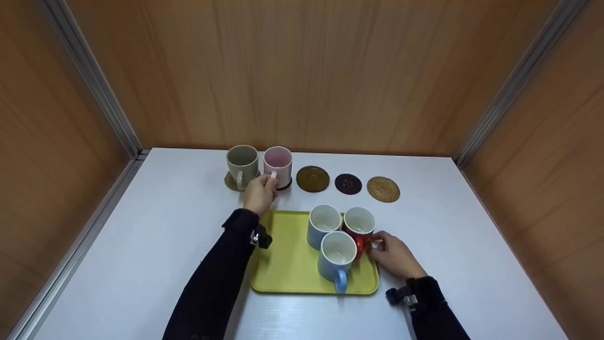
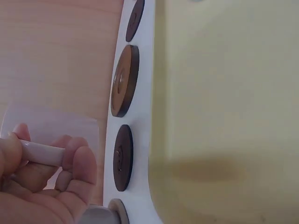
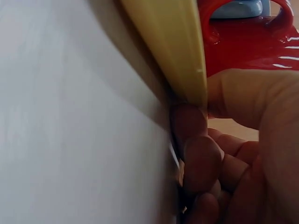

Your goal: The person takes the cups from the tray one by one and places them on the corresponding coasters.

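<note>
Head view shows two hands (image 1: 259, 194), five mugs (image 1: 278, 165), five coasters (image 1: 313, 179), one tray (image 1: 283, 269)

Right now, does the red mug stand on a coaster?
No, the red mug stands on the yellow tray.

The tray (image 1: 283, 264) lies on the table (image 1: 141, 245). On the tray's right half stand the left-rear mug (image 1: 321, 236), the right-rear mug (image 1: 354, 226) and, before both, the front mug (image 1: 330, 264). Behind and left of the tray, the first coaster (image 1: 230, 183) bears the outer mug (image 1: 241, 167). Behind the tray's left end, the inner mug (image 1: 278, 170) is over the second coaster (image 2: 123, 158), its handle in the left hand (image 1: 258, 194). The third coaster (image 1: 313, 179) and fourth coaster (image 1: 348, 184) lie straight behind the tray, the fifth coaster (image 1: 383, 189) behind its right rear corner. The right hand (image 1: 394, 255) grips the tray's right rim. Farthest behind the tray stands the back wall (image 1: 302, 71).
</note>
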A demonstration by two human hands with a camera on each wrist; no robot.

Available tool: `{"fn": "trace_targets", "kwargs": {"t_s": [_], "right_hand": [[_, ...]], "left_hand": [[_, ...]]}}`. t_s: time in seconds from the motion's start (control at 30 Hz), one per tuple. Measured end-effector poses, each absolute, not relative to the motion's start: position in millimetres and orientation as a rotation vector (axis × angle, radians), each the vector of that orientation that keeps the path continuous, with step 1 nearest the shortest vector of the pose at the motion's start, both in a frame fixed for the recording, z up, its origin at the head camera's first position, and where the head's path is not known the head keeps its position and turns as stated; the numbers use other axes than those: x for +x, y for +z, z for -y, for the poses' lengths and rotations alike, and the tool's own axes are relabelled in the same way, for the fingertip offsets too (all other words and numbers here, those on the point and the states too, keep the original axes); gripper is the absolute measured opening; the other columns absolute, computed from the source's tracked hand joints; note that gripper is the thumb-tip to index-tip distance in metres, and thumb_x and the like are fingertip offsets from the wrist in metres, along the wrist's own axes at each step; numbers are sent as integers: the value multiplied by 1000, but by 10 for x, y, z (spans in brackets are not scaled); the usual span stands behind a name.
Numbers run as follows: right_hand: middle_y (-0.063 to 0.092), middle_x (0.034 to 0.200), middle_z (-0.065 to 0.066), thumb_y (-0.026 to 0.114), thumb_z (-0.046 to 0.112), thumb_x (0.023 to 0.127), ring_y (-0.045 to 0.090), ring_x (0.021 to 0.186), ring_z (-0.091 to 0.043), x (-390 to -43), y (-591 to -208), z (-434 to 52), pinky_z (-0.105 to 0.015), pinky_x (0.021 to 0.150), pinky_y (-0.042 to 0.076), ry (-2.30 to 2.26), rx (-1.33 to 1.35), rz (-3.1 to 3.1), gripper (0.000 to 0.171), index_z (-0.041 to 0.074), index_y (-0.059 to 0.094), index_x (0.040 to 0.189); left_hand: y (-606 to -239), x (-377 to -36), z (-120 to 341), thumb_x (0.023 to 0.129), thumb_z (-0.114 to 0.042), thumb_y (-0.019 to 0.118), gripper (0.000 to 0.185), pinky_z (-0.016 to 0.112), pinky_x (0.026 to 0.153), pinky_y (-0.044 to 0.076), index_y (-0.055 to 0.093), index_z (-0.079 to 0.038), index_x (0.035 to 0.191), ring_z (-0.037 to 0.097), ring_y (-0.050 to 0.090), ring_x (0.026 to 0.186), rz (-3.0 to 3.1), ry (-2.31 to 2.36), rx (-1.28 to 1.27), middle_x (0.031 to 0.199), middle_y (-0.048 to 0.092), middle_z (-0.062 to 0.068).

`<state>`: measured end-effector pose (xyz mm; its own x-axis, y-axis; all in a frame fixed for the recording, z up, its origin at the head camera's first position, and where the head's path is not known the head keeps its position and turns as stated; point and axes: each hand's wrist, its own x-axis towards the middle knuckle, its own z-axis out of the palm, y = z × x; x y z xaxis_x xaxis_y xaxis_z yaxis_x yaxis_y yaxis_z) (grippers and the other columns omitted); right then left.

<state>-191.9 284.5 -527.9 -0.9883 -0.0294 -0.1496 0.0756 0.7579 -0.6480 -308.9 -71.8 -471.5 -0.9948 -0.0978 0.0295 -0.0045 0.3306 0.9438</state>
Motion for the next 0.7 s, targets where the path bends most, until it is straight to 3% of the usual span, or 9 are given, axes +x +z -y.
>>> {"fn": "trace_targets", "kwargs": {"t_s": [0.2,0.37,0.57,0.7], "right_hand": [[59,80,-2,68,22,85,52,72,-15,-1915,-5281,-2851,-29,64,40,-1055,15,-2828,35,11,64,118],[58,80,-2,67,22,85,52,71,-15,-1899,-5292,-2849,-29,62,40,-1053,50,-2804,36,11,63,119],[58,82,-2,67,22,86,52,72,-16,-1903,-5292,-2846,-30,62,41,-1062,60,-2789,36,11,62,120],[58,81,-2,68,23,87,52,71,-16,-1913,-5286,-2849,-30,61,41,-1063,60,-2790,36,12,62,120]], "left_hand": [[-4792,-3219,689,104,-17,49,26,19,58,44,64,2,94,20,63,71,2488,-1746,133,75,58,4],[-4881,-3279,661,104,-17,50,25,20,61,45,66,1,97,25,68,77,2496,-1716,164,82,64,9],[-4908,-3326,643,104,-18,49,26,27,73,49,68,-1,104,26,70,83,2569,-1561,174,100,72,17],[-4884,-3355,624,103,-17,49,25,36,82,51,68,-1,109,30,68,89,2567,-1561,168,103,71,18]]}}
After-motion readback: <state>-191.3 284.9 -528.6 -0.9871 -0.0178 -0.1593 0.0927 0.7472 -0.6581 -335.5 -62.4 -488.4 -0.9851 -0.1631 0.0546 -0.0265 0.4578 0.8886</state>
